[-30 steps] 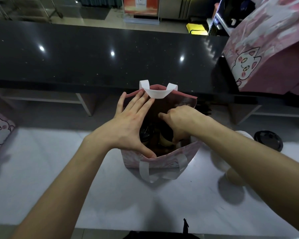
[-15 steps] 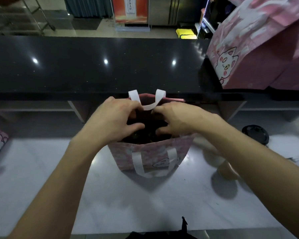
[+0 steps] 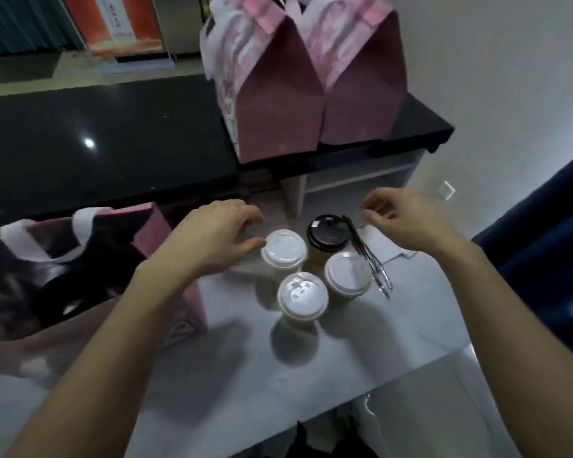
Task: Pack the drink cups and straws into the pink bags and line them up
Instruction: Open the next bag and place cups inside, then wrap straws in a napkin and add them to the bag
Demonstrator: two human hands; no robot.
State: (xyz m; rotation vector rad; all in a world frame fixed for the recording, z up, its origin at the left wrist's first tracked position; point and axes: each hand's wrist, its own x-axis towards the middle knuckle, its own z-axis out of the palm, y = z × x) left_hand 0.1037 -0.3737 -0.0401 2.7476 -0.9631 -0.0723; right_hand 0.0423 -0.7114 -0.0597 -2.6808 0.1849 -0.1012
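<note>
From your head camera, your left hand (image 3: 217,234) hovered empty, fingers curled, beside four lidded cups (image 3: 283,248) on the bench (image 3: 232,375); your right hand (image 3: 407,219), also empty, hung above the straws (image 3: 366,256). An open pink bag (image 3: 80,276) stood left.

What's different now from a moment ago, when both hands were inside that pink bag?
Both hands have let go of the open pink bag and moved right: the left hand reaches a white-lidded cup, the right hand hovers empty near the straws. The view swung right too. The bag stays standing and open; the closed bags remain on the black counter.
</note>
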